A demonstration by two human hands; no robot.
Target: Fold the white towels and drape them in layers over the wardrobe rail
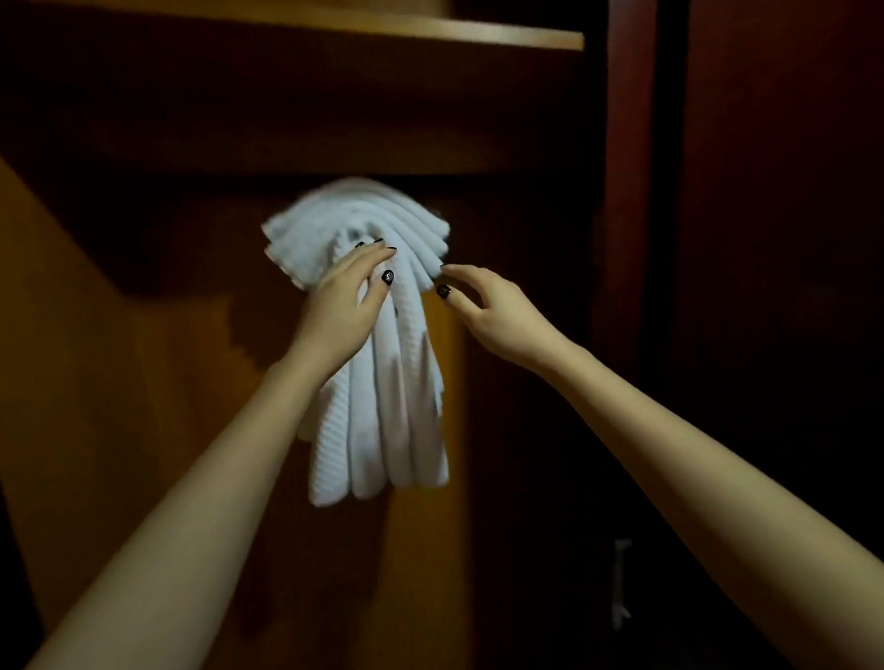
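Several folded white towels (381,389) hang in stacked layers inside a dark wooden wardrobe, fanned out at the top where they bend over the rail. The rail itself is hidden under them. My left hand (343,301) lies against the left front of the bundle with straight fingers touching the upper folds. My right hand (485,312) hovers at the right edge of the towels, its fingertips and thumb close to the outermost fold with a small gap between them. I cannot tell whether it touches the cloth.
A wooden shelf (414,34) runs above the towels. The wardrobe's back panel (123,351) is on the left, and a reddish door frame (626,171) rises on the right. A small pale fitting (622,581) shows low in the dark right part.
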